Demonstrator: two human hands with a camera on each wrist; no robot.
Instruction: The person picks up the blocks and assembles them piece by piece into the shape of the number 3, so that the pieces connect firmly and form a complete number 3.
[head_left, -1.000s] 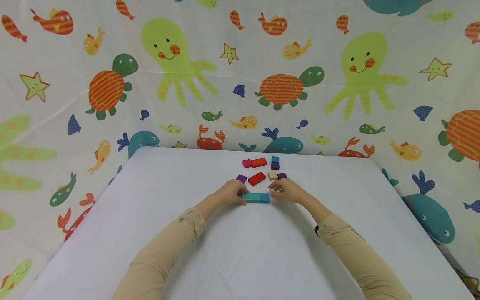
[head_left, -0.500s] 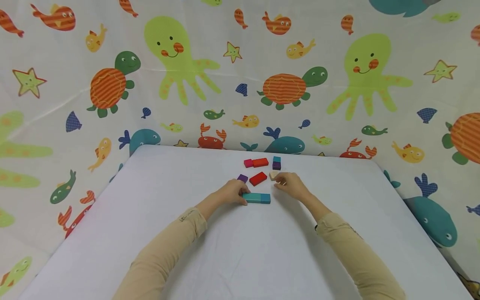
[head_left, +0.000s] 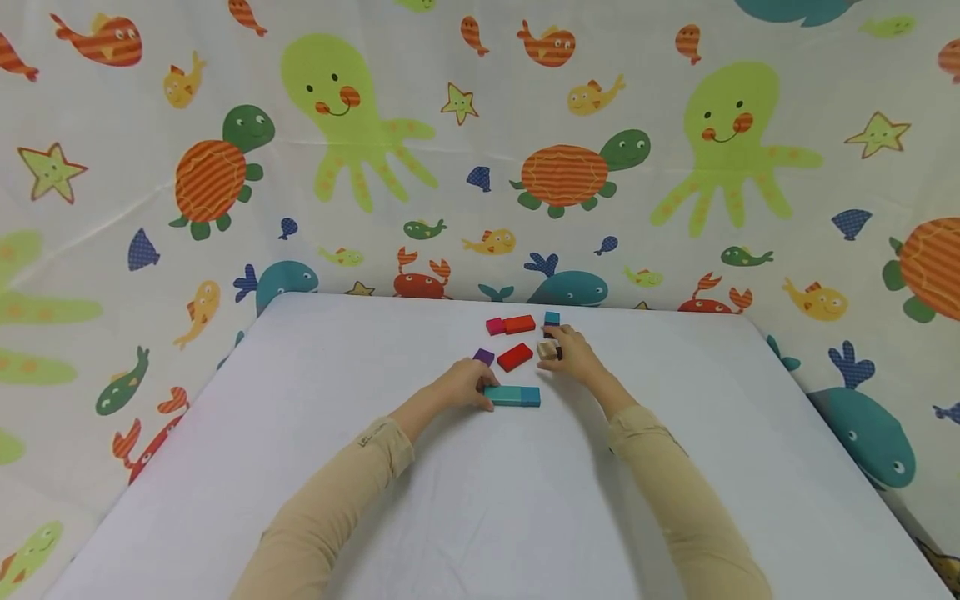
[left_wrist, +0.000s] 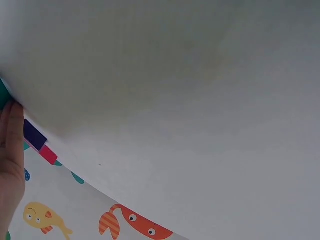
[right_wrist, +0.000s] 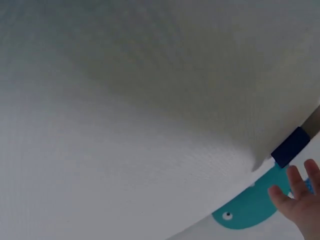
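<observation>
In the head view my left hand [head_left: 461,385] grips the left end of a teal block [head_left: 504,396], thumb and fingers at its sides. A blue block [head_left: 531,397] adjoins the teal one on its right. My right hand [head_left: 577,357] reaches over the table beside a plain wooden block [head_left: 547,350], its fingers spread. The right wrist view shows those fingers apart, close to a dark purple block [right_wrist: 291,147] that abuts the wooden one. In the left wrist view only the edge of my left hand [left_wrist: 11,150] and a sliver of teal block [left_wrist: 4,94] appear.
Two red blocks [head_left: 515,357] and a pink block [head_left: 495,326] lie farther back. A purple block [head_left: 484,357] sits just beyond my left hand. Behind the right fingertips is a blue block [head_left: 552,317]. A patterned cloth [head_left: 480,150] hangs behind the white table [head_left: 360,333].
My right hand has moved away from the right end of the teal and blue row, farther back, to the wooden block. My left hand and the row have stayed in place.
</observation>
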